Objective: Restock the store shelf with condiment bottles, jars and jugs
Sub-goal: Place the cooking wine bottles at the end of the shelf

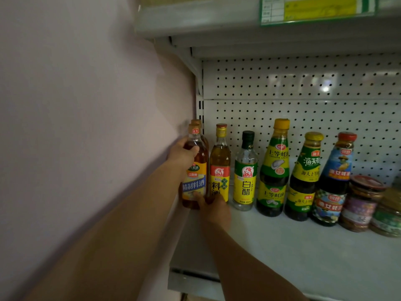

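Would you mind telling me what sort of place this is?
Most likely a grocery shop aisle: a white shelf with a pegboard back, a price tag on the shelf above, and a row of sauce bottles.

Amber bottle [194, 170] with a yellow-and-blue label; at three o'clock, a clear bottle [245, 172], green-and-yellow label; white dotted back panel [303, 105].

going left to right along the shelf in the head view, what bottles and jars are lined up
amber cooking wine bottle held by both hands → yellow-label cooking wine bottle → white vinegar bottle → tall oyster sauce bottle → shorter oyster sauce bottle → red-capped sauce bottle → red-lidded jar
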### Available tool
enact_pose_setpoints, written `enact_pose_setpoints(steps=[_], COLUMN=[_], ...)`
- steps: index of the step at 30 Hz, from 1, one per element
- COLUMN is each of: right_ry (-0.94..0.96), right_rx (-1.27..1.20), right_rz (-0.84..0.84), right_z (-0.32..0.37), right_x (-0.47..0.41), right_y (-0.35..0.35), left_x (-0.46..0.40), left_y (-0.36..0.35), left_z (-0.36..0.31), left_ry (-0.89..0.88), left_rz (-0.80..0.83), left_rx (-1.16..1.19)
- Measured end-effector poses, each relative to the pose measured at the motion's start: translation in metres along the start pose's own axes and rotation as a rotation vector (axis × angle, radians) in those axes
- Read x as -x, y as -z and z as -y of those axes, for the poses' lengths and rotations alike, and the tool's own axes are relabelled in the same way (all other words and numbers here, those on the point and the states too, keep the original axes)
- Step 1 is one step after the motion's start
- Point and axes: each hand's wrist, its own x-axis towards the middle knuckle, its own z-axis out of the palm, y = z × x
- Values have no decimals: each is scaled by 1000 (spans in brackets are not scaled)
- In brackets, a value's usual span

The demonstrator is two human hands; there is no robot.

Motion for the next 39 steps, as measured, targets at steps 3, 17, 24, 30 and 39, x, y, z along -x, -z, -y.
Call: enact_pose_setpoints(steps=[3, 17, 24, 30, 39], right_ry=[-29, -85, -86, -37, 154], right_rx=[15, 156, 161, 70, -45], right_rz=[-7, -15, -2, 27, 158], right_z=[1, 8, 11, 10, -26], right_x=[-1, -5, -4, 5, 72], right_y=[-1, 1, 4, 13, 94], left_x=[-3, -14, -12, 15, 158], left_y=[-2, -10, -16, -13, 19], left_z=[1, 7, 9, 14, 78], left_ry=[0, -43, -82, -77, -74], left_rz=[0, -54, -139, -290, -252], left_rx=[-5, 48, 25, -119, -412])
